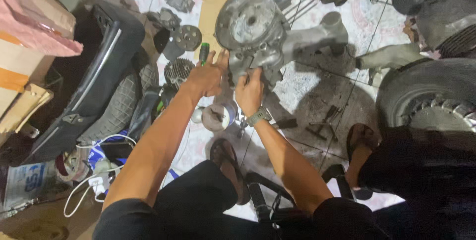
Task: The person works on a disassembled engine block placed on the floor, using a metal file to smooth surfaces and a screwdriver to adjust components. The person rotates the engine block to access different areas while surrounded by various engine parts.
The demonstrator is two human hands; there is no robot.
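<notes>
We are steadying the grey engine casing [258, 27] on the tiled floor [307, 86], left hand [207, 76] gripping a green-handled screwdriver [204, 53], right hand [249, 91] clasping its lower edge.

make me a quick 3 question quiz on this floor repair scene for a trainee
1. True or false: both hands rest on the grey engine casing.
2. What does the left hand hold? A) a green-handled tool B) a hammer C) a rag
3. What is worn on the right hand side's wrist?

Key
1. True: both hands touch the casing's lower edge.
2. A
3. A wristwatch.
</notes>
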